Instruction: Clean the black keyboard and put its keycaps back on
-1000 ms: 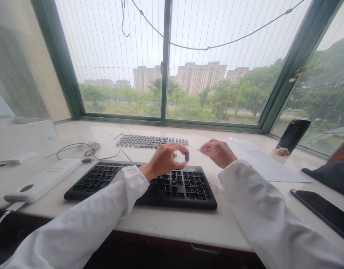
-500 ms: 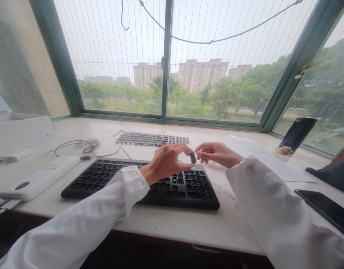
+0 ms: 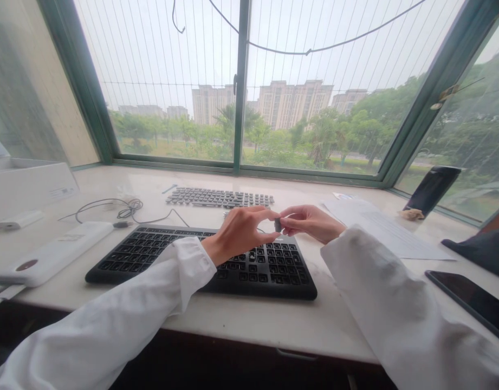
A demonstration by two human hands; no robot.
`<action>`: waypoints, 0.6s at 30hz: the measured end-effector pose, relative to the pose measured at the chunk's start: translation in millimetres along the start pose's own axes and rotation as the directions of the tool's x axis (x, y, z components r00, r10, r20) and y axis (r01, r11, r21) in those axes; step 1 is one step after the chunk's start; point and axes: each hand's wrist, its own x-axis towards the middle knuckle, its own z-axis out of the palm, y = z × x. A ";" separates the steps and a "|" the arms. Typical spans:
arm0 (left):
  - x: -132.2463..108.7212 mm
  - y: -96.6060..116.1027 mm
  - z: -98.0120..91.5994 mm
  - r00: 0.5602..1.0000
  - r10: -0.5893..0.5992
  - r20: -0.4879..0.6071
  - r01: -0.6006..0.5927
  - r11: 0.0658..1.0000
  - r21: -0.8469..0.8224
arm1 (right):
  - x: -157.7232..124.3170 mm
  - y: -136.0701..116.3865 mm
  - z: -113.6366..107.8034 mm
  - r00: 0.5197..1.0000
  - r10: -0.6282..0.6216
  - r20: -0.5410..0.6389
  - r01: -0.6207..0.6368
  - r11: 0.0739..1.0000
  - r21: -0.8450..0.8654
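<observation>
Between thumb and forefinger my left hand [image 3: 239, 233] pinches a small dark keycap [image 3: 277, 224], held just above the keyboard. My right hand [image 3: 312, 223] has its fingertips closed against the keycap's right side, so both hands are on it. Below them lies a black keyboard [image 3: 151, 255] whose keycaps are off, showing rows of bare square sockets. My left hand and sleeve cover its middle. Behind it, loose keycaps [image 3: 216, 198] are laid out in keyboard rows on the white sill.
A white power bank [image 3: 56, 254], a black cable [image 3: 133, 207] and a white box [image 3: 30, 187] are on the left. To the right are paper sheets [image 3: 389, 230], a flat phone [image 3: 472, 300] and an upright dark device [image 3: 433, 189] by the window.
My right hand has moved slightly left, and its fingertips now close on the keycap. The keycap has turned a little; the view has shifted slightly.
</observation>
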 end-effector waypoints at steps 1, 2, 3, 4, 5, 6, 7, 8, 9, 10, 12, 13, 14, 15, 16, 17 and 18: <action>0.1 0.1 0.1 1.000 -0.003 0.001 0.003 1.000 0.013 | 0.4 0.2 1.4 1.000 0.005 0.007 -0.005 1.000 0.008; 0.2 0.3 0.2 1.000 -0.008 -0.002 0.008 1.000 0.027 | 0.5 0.0 2.8 1.000 0.006 0.017 -0.007 1.000 0.017; 0.3 0.6 0.3 1.000 -0.011 -0.006 0.011 0.999 0.039 | 0.4 -0.5 4.2 1.000 0.005 0.029 -0.006 1.000 0.027; 0.5 0.9 0.4 1.000 -0.013 -0.010 0.013 0.999 0.046 | 0.1 -1.1 5.4 0.999 -0.001 0.040 0.000 0.999 0.035; 0.6 1.2 0.5 1.000 -0.013 -0.016 0.014 0.999 0.050 | -0.3 -1.8 6.2 0.999 -0.010 0.049 0.008 0.999 0.042; 0.7 1.4 0.6 1.000 -0.015 -0.023 0.016 0.998 0.053 | -0.8 -2.2 6.8 0.998 -0.019 0.057 0.016 0.999 0.048; 0.8 1.5 0.7 0.999 -0.017 -0.030 0.018 0.998 0.054 | -1.1 -2.4 7.0 0.998 -0.026 0.063 0.023 0.998 0.052; 0.7 1.5 0.8 0.999 -0.019 -0.033 0.021 0.998 0.055 | -1.3 -2.2 6.9 0.997 -0.034 0.069 0.030 0.998 0.056; 0.6 1.5 1.0 0.999 -0.021 -0.032 0.022 0.998 0.057 | -1.2 -1.7 6.7 0.996 -0.040 0.076 0.035 0.998 0.060; 0.5 1.4 1.3 0.999 -0.023 -0.027 0.024 0.998 0.058 | -1.0 -1.0 6.5 0.995 -0.044 0.087 0.038 0.997 0.063; 0.2 1.4 1.8 1.000 -0.026 -0.016 0.027 0.998 0.060 | -0.1 0.5 6.4 0.993 -0.049 0.104 0.042 0.997 0.072; 0.1 1.5 2.0 1.000 -0.029 -0.013 0.030 0.998 0.060 | 0.3 1.0 6.4 0.993 -0.051 0.106 0.043 0.996 0.076; 0.1 1.5 2.0 0.999 -0.032 -0.012 0.032 0.998 0.058 | 0.5 1.2 6.1 0.993 -0.050 0.106 0.042 0.996 0.080; 0.2 1.6 1.9 0.999 -0.032 -0.012 0.033 0.998 0.052 | 0.5 1.0 5.3 0.993 -0.048 0.105 0.040 0.996 0.082; 0.3 1.6 1.7 0.999 -0.032 -0.010 0.032 0.999 0.043 | 0.0 0.4 3.7 0.994 -0.048 0.103 0.040 0.996 0.081; 0.4 1.4 1.4 0.999 -0.031 -0.009 0.031 0.999 0.035 | -1.0 -0.5 1.2 0.993 -0.047 0.108 0.039 0.997 0.071; 0.6 1.0 1.1 1.000 -0.030 -0.005 0.030 0.999 0.029 | -2.6 -1.6 -2.2 0.991 -0.042 0.124 0.037 0.998 0.043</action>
